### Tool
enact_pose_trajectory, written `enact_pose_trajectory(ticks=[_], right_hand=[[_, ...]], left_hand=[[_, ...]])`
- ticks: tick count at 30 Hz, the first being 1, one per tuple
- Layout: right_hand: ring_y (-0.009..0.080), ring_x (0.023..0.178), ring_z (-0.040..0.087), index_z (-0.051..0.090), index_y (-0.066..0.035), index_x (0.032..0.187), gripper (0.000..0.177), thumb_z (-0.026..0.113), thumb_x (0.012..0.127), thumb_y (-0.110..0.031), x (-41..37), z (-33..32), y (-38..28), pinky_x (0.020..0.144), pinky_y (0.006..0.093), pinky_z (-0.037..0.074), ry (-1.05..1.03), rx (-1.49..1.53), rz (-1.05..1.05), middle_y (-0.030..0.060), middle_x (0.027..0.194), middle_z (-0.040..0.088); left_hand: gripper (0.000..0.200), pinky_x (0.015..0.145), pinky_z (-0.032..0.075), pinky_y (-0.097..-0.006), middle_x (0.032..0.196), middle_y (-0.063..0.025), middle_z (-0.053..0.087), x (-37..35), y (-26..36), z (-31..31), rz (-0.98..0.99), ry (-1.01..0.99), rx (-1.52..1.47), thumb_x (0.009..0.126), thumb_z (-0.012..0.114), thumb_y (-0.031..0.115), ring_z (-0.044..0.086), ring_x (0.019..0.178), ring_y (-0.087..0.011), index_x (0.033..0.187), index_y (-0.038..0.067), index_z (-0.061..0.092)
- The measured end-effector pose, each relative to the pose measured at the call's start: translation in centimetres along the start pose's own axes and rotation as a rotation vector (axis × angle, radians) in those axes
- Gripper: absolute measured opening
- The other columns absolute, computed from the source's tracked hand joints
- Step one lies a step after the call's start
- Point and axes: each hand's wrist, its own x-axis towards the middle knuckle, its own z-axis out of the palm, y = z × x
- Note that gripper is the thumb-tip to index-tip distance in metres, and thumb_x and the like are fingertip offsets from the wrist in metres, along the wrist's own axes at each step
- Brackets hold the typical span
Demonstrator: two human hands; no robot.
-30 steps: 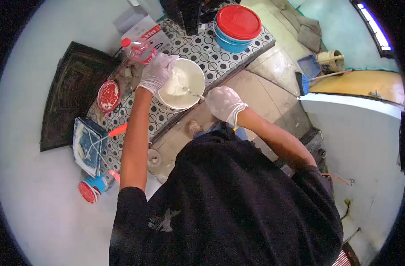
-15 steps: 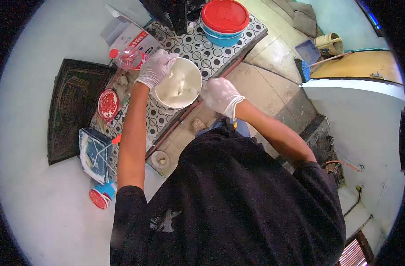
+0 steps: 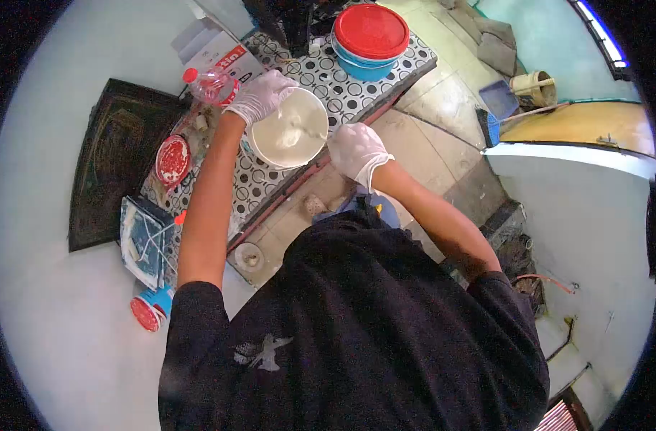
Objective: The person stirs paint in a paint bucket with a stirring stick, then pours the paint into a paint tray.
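Observation:
A white bucket [image 3: 287, 131] with pale, creamy contents stands on the patterned tile counter [image 3: 252, 192]. My left hand [image 3: 263, 96], in a thin white glove, is closed on the bucket's far left rim. At the bucket's right side, my gloved right hand [image 3: 357, 152] is held in a fist. A thin, blurred piece reaches from near this fist over the contents; what the fist holds is hidden. Just left of my left hand is a clear bottle with a red cap [image 3: 211, 87].
A blue tub with a red lid [image 3: 371, 32] and an open carton [image 3: 224, 54] stand at the back. Left are a red paint-smeared lid [image 3: 173, 161], a blue tray [image 3: 142, 241] and a small tub [image 3: 152, 307]. A blue broom [image 3: 489, 128] lies right, beyond the counter edge.
The view has shifted slightly. My right fist has turned a little at the bucket's side, and the thin piece over the contents shows more clearly. My left hand remains at the rim.

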Motion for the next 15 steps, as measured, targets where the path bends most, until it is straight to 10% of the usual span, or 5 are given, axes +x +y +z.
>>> enact_pose_trajectory(ticks=[15], right_hand=[[0.0421, 0.086, 0.066, 0.069, 0.006, 0.083, 0.027, 0.057, 0.081, -0.018, 2.4, 0.9, 1.5, 0.081, 0.0445, 0.052, -0.071, -0.075, -0.069, 0.0289, 0.084, 0.066]], left_hand=[[0.033, 0.090, 0.045, -0.0371, 0.104, -0.0134, 0.063, 1.5, 0.2, 0.0, 0.007, -0.110, 0.072, 0.092, 0.056, 0.032, 0.059, 0.103, -0.0290, 0.114, 0.012, 0.068]])
